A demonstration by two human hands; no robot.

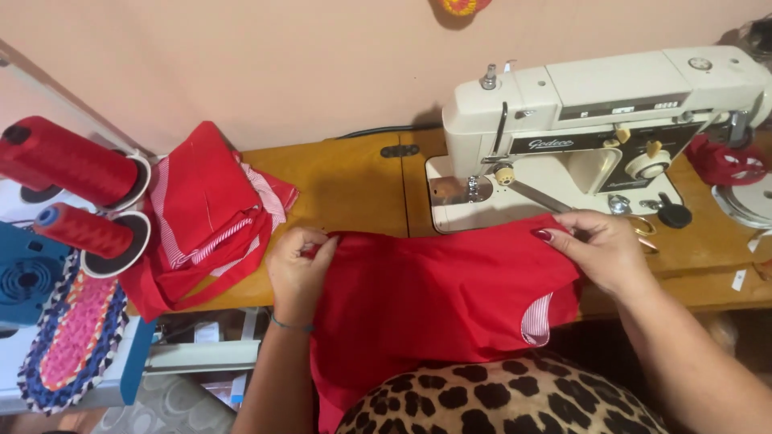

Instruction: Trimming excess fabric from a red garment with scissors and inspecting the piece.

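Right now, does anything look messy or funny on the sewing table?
Only a little: the heap of red and red-white striped cloth lies crumpled and droops over the wooden table's front edge. The red fabric piece is held taut between the left hand and right hand.

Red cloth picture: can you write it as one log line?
left hand: pinches red cloth edge | right hand: grips other edge | cloth: stretched before sewing machine | folded red pile: left

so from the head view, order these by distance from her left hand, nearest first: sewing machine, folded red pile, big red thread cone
1. folded red pile, just left of the left hand
2. big red thread cone, far left, beyond the pile
3. sewing machine, across the table to the right; close to the cone's distance, so that ranking is loose
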